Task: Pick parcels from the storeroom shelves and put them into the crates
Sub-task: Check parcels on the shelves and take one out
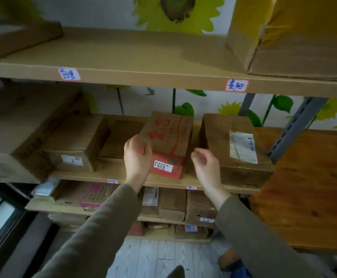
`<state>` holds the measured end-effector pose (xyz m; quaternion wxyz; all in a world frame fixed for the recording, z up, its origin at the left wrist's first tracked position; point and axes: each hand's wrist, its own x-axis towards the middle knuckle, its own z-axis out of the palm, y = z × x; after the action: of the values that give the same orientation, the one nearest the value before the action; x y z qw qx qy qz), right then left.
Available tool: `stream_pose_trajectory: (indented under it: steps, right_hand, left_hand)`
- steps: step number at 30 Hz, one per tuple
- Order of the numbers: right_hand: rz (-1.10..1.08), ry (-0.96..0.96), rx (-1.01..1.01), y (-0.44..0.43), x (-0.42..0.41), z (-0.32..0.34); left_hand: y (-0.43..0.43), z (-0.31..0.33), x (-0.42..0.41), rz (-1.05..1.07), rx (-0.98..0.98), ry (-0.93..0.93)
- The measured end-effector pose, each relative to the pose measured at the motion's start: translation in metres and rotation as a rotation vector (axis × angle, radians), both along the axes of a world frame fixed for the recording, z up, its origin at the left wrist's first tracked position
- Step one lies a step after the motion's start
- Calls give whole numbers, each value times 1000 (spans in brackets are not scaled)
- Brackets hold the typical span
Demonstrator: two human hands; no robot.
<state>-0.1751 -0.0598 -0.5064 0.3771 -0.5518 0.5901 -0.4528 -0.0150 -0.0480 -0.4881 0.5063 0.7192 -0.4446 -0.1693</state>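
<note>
Red-printed brown cardboard parcel (166, 141), middle shelf (107, 171): gripped at its left corner by the left hand (137, 155); right hand (203, 160) relaxed, empty. Pulled one-sided, it may be twisted into the labelled brown box (215, 137) at right.

Left hand (137, 155) grips the near left corner of a red-printed parcel (167, 141) on the middle shelf (107, 167). Right hand (204, 159), fingers loosely curled, hovers between it and a plain brown box (235, 149)
</note>
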Motion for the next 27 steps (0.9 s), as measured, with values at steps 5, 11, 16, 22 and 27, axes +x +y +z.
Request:
stream_pose_trajectory:
  steps: [5, 11, 16, 22, 27]
  right_hand:
    - [-19, 5, 132, -24, 40, -7]
    - [-199, -235, 174, -22, 52, -10]
    - [-369, -526, 239, -7, 51, -19]
    - [-385, -778, 370, 8, 52, -32]
    - [-331, -493, 411, 8, 48, -29]
  left_hand:
    - [-29, -17, 51, -241, 318, 59]
    - [-26, -19, 68, -438, 184, 175]
    - [-14, -9, 57, -532, -63, 146]
    - [0, -1, 62, -392, -44, -29]
    - [0, -1, 65, -470, 273, 388]
